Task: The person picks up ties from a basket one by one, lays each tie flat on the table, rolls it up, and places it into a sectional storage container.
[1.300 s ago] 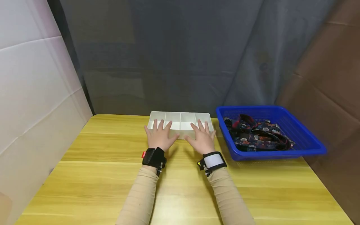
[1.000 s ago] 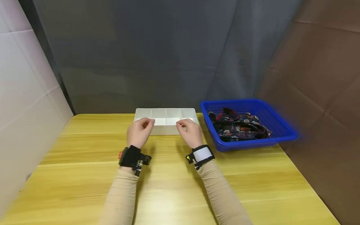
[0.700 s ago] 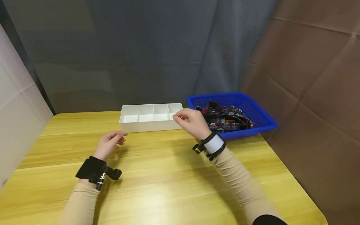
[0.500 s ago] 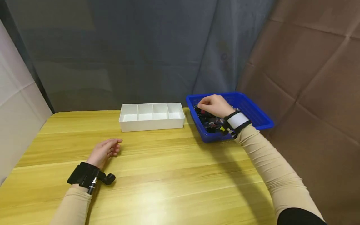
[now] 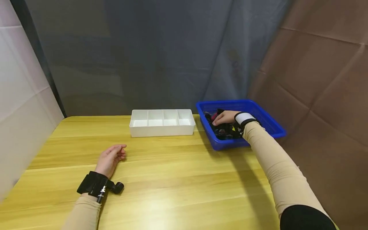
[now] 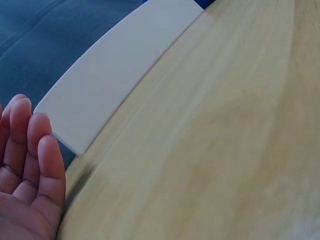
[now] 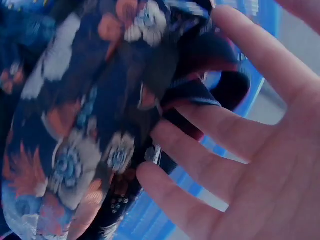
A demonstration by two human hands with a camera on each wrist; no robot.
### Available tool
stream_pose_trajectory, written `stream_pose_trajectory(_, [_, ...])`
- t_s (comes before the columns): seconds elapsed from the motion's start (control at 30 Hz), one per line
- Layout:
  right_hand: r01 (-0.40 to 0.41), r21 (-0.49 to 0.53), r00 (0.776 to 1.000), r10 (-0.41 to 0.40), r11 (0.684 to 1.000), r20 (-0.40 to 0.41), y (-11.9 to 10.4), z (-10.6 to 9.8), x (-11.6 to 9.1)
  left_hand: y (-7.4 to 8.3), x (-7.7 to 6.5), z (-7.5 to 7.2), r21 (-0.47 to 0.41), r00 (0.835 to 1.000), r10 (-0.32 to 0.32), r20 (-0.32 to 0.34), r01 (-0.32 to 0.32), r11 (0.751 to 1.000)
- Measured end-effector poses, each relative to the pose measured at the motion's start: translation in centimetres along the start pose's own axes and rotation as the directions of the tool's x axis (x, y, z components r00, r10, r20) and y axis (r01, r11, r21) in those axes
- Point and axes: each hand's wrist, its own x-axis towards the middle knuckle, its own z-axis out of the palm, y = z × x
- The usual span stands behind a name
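R hand (image 5: pixel 226 117) — by floral cloth (image 7: pixel 75 145), in bskt (image 5: pixel 222 145)

head: high, forward-down | left wrist: close, tray (image 5: pixel 162 131) shared with head | right wrist: closer, basket (image 5: pixel 225 146) likewise

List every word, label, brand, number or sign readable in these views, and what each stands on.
No readable text in any view.
Small yellow mark at the right wrist: too small to read.
White rectangular four-compartment plastic tray: no visible lettering.
Blue rectangular plastic basket: no lettering made out.
Dark floral-print fabric: flower pattern, partly blurred; no words made out.
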Motion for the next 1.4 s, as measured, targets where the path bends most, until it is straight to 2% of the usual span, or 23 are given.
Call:
stream_pose_trajectory(0.07, [0.022, -0.052, 1.000, -0.022, 0.998, 0.005, -0.7, 0.2, 0.0, -0.2, -0.1, 0.2, 0.000, 1.000, 0.000, -0.009, 0.000, 1.000])
stream_pose_trajectory(0.17, [-0.011, -0.057, 1.000, 0.009, 0.998, -0.030, -1.6, 0.0, -0.6, -0.3, -0.2, 0.2, 0.001, 1.000, 0.000, -0.027, 0.000, 1.000])
stream_pose_trajectory(0.23, [-0.060, 0.009, 0.995, 0.061, 0.998, -0.079, -1.9, -0.6, -1.2, -0.3, -0.4, 0.1, 0.007, 0.999, 0.000, -0.036, 0.001, 1.000])
stream_pose_trajectory(0.3, [-0.080, 0.132, 0.987, 0.097, 0.988, -0.127, -2.3, -1.7, -2.2, -0.2, -0.6, -0.1, 0.011, 0.999, 0.000, -0.042, 0.000, 1.000])
stream_pose_trajectory(0.4, [-0.045, 0.362, 0.968, 0.130, 0.931, -0.216, -2.8, -3.5, -4.0, 0.1, -0.9, -0.3, 0.016, 0.999, 0.004, -0.049, -0.004, 1.000])
stream_pose_trajectory(0.47, [0.035, 0.508, 0.951, 0.127, 0.860, -0.280, -3.5, -4.8, -5.4, 0.3, -0.9, -0.4, 0.026, 0.999, 0.010, -0.052, -0.009, 1.000])
stream_pose_trajectory(0.5, [0.086, 0.576, 0.942, 0.123, 0.813, -0.314, -3.9, -5.4, -6.0, 0.5, -0.9, -0.5, 0.038, 0.998, 0.012, -0.055, -0.009, 0.999])
stream_pose_trajectory(0.57, [0.196, 0.688, 0.920, 0.111, 0.699, -0.376, -5.0, -6.6, -7.0, 0.9, -0.7, -0.6, 0.074, 0.998, 0.011, -0.067, -0.006, 0.997])
stream_pose_trajectory(0.67, [0.344, 0.776, 0.882, 0.102, 0.529, -0.461, -7.2, -8.2, -8.3, 1.6, 0.1, -0.6, 0.177, 0.998, -0.018, -0.057, 0.028, 0.984])
stream_pose_trajectory(0.7, [0.393, 0.798, 0.869, 0.100, 0.457, -0.485, -8.0, -8.6, -8.6, 2.0, 0.5, -0.5, 0.230, 0.998, -0.037, -0.045, 0.047, 0.972])
stream_pose_trajectory(0.73, [0.434, 0.812, 0.857, 0.097, 0.391, -0.505, -8.9, -9.0, -8.8, 2.5, 0.9, -0.3, 0.292, 0.998, -0.057, -0.026, 0.062, 0.954])
stream_pose_trajectory(0.8, [0.510, 0.812, 0.832, 0.075, 0.285, -0.549, -10.7, -9.6, -9.0, 3.5, 1.9, 0.4, 0.422, 0.996, -0.075, 0.045, 0.049, 0.905])
stream_pose_trajectory(0.87, [0.558, 0.802, 0.816, 0.037, 0.215, -0.577, -12.7, -9.8, -8.8, 5.0, 2.9, 1.8, 0.530, 0.991, -0.057, 0.118, -0.014, 0.848])
stream_pose_trajectory(0.9, [0.571, 0.795, 0.812, 0.004, 0.203, -0.584, -13.7, -9.8, -8.6, 5.9, 3.4, 2.8, 0.562, 0.987, -0.032, 0.157, -0.063, 0.825])
stream_pose_trajectory(0.93, [0.577, 0.786, 0.810, -0.030, 0.221, -0.586, -14.6, -9.7, -8.4, 6.9, 3.9, 3.9, 0.575, 0.980, 0.015, 0.199, -0.129, 0.808])
stream_pose_trajectory(1.0, [0.577, 0.765, 0.813, -0.114, 0.287, -0.570, -16.5, -9.2, -7.9, 9.0, 4.6, 6.5, 0.549, 0.956, 0.119, 0.267, -0.253, 0.797])
stream_pose_trajectory(1.07, [0.568, 0.737, 0.823, -0.222, 0.366, -0.524, -18.3, -8.4, -7.2, 11.2, 5.1, 8.9, 0.490, 0.915, 0.227, 0.333, -0.373, 0.787])
stream_pose_trajectory(1.13, [0.581, 0.691, 0.813, -0.345, 0.429, -0.469, -19.8, -7.4, -6.5, 13.1, 5.6, 11.1, 0.375, 0.866, 0.287, 0.409, -0.446, 0.813])
stream_pose_trajectory(1.17, [0.593, 0.670, 0.803, -0.394, 0.446, -0.448, -20.4, -6.9, -6.2, 13.8, 5.8, 12.2, 0.307, 0.844, 0.292, 0.450, -0.453, 0.837])
stream_pose_trajectory(1.23, [0.620, 0.632, 0.777, -0.477, 0.465, -0.412, -21.3, -5.9, -5.6, 14.8, 6.2, 13.8, 0.189, 0.812, 0.256, 0.524, -0.405, 0.895])
stream_pose_trajectory(1.3, [0.631, 0.611, 0.764, -0.516, 0.477, -0.386, -21.9, -4.9, -5.1, 15.2, 6.5, 14.6, 0.139, 0.797, 0.148, 0.586, -0.279, 0.950])
stream_pose_trajectory(1.37, [0.619, 0.612, 0.773, -0.519, 0.491, -0.365, -22.0, -3.9, -4.5, 15.3, 6.4, 14.4, 0.175, 0.786, 0.026, 0.617, -0.169, 0.970])
stream_pose_trajectory(1.4, [0.600, 0.623, 0.786, -0.515, 0.502, -0.342, -21.9, -3.3, -4.2, 15.3, 6.3, 14.0, 0.214, 0.788, -0.030, 0.615, -0.130, 0.968])
